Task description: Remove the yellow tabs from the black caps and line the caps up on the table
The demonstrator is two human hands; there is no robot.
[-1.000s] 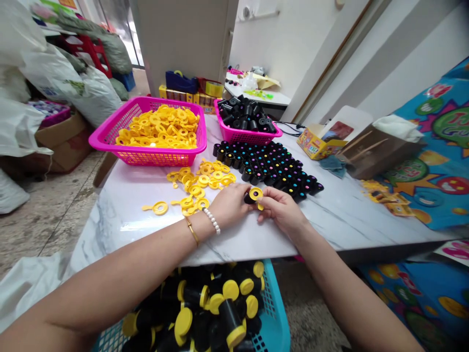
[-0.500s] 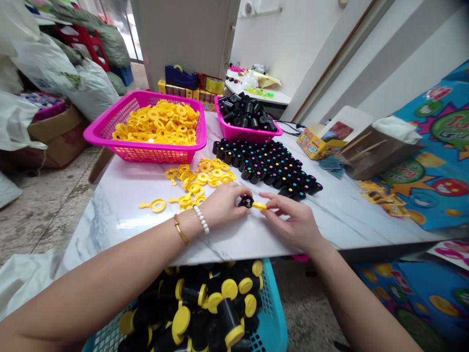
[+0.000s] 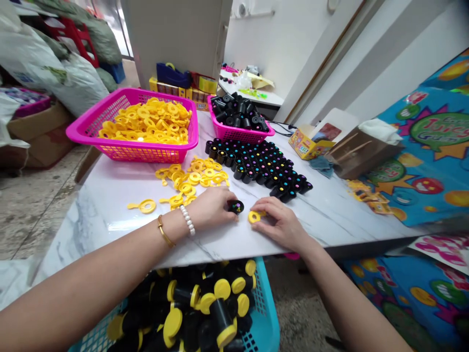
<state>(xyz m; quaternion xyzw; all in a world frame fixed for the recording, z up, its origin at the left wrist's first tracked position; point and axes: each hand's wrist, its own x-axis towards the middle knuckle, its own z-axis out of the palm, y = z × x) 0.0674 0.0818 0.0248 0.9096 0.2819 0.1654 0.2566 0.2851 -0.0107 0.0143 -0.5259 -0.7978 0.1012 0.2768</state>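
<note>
My left hand is closed around a small black cylinder, whose end with coloured specks faces right. Between the thumb and fingers of my right hand is a yellow plastic ring with a tab. A short gap separates the ring from the cylinder, just above the white marbled table. Left of my left hand lie loose yellow rings, one of them apart at the far left. Beyond both hands, black cylinders with coloured dots stand in close rows.
A pink basket holds yellow rings; a smaller pink basket holds black cylinders. Below the table edge, a teal basket contains yellow-capped black cylinders. An open yellow box and a brown carton stand at right.
The ring and the cylinder have moved apart. The ring now shows its round face instead of its edge, and the cylinder's speckled end is turned more into view. My head view has shifted slightly right.
</note>
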